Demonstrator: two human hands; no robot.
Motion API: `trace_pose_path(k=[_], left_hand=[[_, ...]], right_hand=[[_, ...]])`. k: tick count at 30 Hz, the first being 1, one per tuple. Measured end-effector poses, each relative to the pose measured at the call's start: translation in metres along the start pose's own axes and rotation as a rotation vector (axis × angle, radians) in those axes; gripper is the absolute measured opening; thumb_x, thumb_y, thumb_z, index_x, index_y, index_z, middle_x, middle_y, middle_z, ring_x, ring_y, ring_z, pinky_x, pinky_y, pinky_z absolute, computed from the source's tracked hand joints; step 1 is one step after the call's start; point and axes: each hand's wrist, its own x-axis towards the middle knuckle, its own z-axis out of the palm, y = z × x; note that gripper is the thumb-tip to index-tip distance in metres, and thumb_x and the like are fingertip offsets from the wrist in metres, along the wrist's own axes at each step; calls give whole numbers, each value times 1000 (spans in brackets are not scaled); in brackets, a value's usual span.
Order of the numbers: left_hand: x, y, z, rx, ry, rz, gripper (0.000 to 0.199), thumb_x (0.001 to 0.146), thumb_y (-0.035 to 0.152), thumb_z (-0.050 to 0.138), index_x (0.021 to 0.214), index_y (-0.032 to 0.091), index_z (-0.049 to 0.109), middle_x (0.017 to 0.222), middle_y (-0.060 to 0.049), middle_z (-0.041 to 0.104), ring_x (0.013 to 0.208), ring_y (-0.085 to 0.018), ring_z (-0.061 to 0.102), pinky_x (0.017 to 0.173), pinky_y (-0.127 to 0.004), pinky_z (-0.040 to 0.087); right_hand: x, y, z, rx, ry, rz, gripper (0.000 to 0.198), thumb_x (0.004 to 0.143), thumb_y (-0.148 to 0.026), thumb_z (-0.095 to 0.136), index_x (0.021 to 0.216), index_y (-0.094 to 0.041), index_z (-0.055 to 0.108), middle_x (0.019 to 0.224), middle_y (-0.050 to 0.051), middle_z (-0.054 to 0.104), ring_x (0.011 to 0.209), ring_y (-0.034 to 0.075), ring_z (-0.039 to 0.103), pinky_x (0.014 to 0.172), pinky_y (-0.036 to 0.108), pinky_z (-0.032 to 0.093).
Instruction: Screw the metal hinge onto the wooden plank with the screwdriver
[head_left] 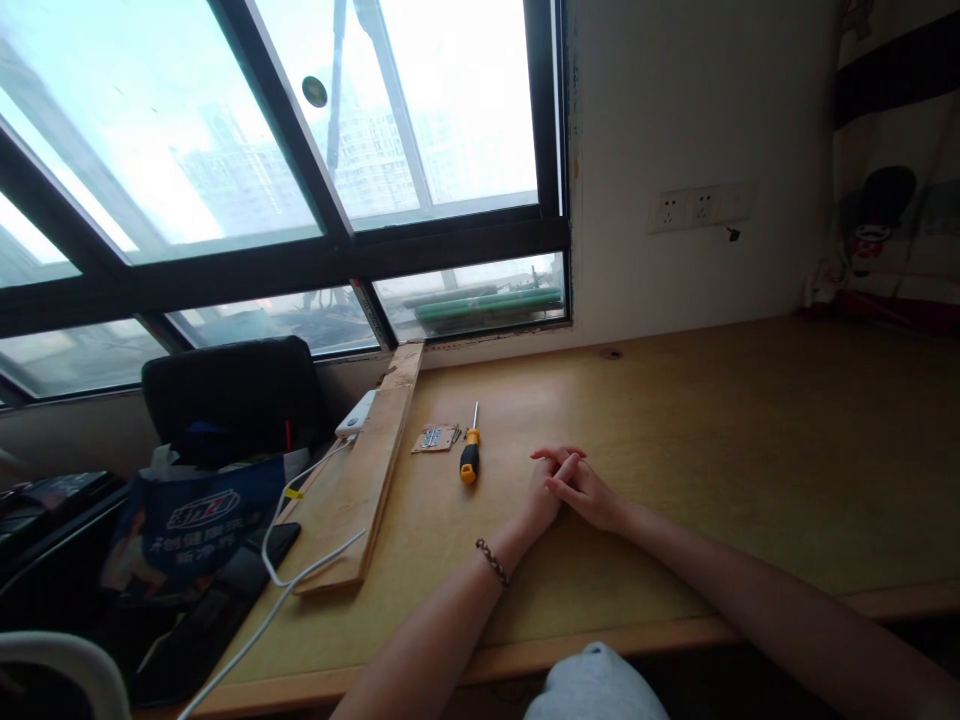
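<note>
My left hand (541, 498) and my right hand (594, 496) rest on the wooden table (720, 450), clasped with their fingers interlaced. Both are closed, and no object shows between them. A beaded bracelet (493, 562) circles my left wrist. To the left of the hands, and apart from them, lies a yellow and black screwdriver (470, 457), its metal shaft pointing away from me. Beside it is a small piece of cardboard (427, 445) with small metal parts on it. A few thin dark pieces, perhaps screws, lie at its right edge.
A long wooden board (360, 490) lies along the table's left side, with a white power strip (357, 413) and a white cable (266, 545) near it. Further left are a blue bag (202, 520) and a black chair (232, 390). Wall sockets (686, 208) are at the back.
</note>
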Motion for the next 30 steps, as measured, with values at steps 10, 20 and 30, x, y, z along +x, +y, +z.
trace_pose_path(k=[10, 20, 30], left_hand=[[1, -3, 1, -14, 14, -5, 30, 78, 40, 49, 91, 15, 59, 87, -6, 60, 85, -17, 57, 78, -29, 45], [0, 3, 0, 6, -8, 2, 31, 79, 40, 48, 91, 13, 58, 87, -7, 60, 86, -18, 57, 78, -30, 45], [-1, 2, 1, 55, 12, -1, 31, 79, 40, 47, 90, 15, 59, 87, -6, 60, 85, -18, 57, 77, -30, 45]], right_hand=[[0, 1, 0, -1, -4, 11, 37, 84, -35, 48, 117, -19, 49, 112, 8, 55, 104, 19, 51, 92, 34, 40], [0, 1, 0, 8, -10, 14, 38, 84, -36, 48, 118, -19, 48, 114, 8, 54, 106, 20, 50, 93, 35, 39], [0, 0, -1, 5, -13, 10, 39, 83, -37, 48, 118, -19, 48, 113, 8, 54, 104, 20, 51, 92, 37, 40]])
